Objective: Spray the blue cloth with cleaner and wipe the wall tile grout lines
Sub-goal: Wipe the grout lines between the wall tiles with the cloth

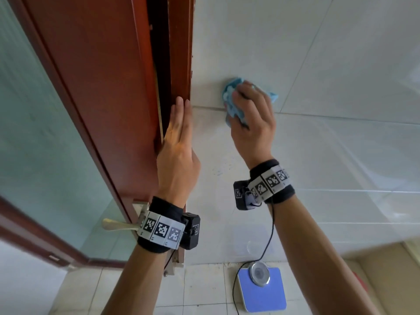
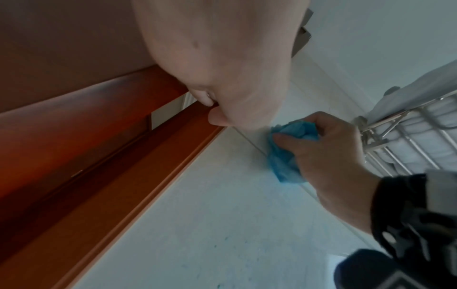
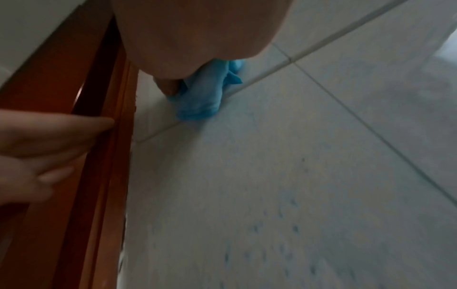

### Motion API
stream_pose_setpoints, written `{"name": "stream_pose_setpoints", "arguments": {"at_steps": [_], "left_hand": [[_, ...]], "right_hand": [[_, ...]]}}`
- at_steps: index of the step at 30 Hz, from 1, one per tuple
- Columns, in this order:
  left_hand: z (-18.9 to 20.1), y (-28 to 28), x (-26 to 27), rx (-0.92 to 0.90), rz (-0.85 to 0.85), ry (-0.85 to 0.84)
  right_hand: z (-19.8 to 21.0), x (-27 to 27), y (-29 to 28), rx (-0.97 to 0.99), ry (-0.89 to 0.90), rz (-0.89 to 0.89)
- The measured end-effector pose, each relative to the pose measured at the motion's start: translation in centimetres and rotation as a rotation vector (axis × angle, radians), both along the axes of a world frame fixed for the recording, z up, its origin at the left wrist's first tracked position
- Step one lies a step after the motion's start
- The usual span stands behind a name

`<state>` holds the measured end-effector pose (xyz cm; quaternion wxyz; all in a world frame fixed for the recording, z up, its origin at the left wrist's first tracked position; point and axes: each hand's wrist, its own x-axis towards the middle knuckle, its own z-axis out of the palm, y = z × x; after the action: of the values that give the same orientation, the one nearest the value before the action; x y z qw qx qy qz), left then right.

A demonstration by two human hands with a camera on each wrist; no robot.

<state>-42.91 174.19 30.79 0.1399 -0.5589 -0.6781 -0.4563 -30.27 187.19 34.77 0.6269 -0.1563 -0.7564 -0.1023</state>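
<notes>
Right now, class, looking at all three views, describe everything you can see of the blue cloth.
The blue cloth is light blue, soft-looking fabric, crumpled into a wad. The right hand holds it bunched against the white wall tile, over a horizontal grout line near the red-brown door frame. Folds poke out above and beside the fingers. Whether it is damp cannot be told.

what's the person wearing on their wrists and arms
Both forearms are bare, no sleeves. The left wrist and right wrist each carry a black band with white square black-patterned markers and a small black camera box. A thin black cable hangs from the right band.
</notes>
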Motion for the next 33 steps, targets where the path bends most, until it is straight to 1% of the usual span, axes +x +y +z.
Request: {"name": "stream_pose_setpoints", "arguments": {"at_steps": [2, 5, 7, 9, 13, 15, 16, 18, 21, 24, 26, 28, 31, 33], "left_hand": [[-0.4, 0.2, 0.1, -0.005, 0.014, 0.001], [-0.8, 0.4, -0.2, 0.018, 0.025, 0.017], [-0.9, 0.4, -0.5, 0.039, 0.023, 0.03], [-0.8, 0.4, -0.5, 0.047, 0.029, 0.038], [-1.0, 0.6, -0.2, 0.041, 0.056, 0.035], [-1.1, 0.8, 0.0, 0.045, 0.078, 0.042], [-1.1, 0.9, 0.0, 0.048, 0.089, 0.046], [-1.1, 0.9, 0.0, 0.065, 0.1, 0.044], [-1.1, 1.1, 0.1, 0.097, 0.094, 0.031], [-1.4, 1.5, 0.3, 0.124, 0.099, 0.023], [-1.6, 1.8, 0.6, 0.14, 0.11, 0.015], [-1.7, 2.1, 1.1, 0.152, 0.109, 0.0], [-1.6, 2.3, 1.7, 0.151, 0.141, -0.004], [-1.5, 2.4, 2.1, 0.144, 0.169, -0.001]], "right_hand": [[-1.7, -0.7, 0.0, 0.007, -0.085, 0.011], [-6.4, -0.9, -1.0, -0.004, -0.317, 0.048], [-8.1, -0.6, -1.7, -0.023, -0.423, 0.076], [-7.6, -0.2, -2.0, -0.038, -0.417, 0.082], [-2.9, -0.7, -2.2, -0.02, -0.253, 0.061], [-0.9, -1.3, -1.7, 0.009, -0.241, 0.079], [-0.6, -1.4, -1.3, 0.032, -0.259, 0.086], [-1.4, -1.4, -0.5, 0.069, -0.289, 0.087], [-5.2, -0.1, 0.2, 0.028, -0.319, 0.09], [-9.1, 1.6, 0.0, 0.019, -0.483, 0.123], [-9.9, 2.7, -0.1, 0.018, -0.549, 0.104], [-8.8, 3.8, 0.0, 0.011, -0.489, 0.063], [-5.0, 4.7, 0.7, 0.034, -0.26, 0.008], [-3.2, 4.8, 1.3, 0.048, -0.15, -0.012]]}}
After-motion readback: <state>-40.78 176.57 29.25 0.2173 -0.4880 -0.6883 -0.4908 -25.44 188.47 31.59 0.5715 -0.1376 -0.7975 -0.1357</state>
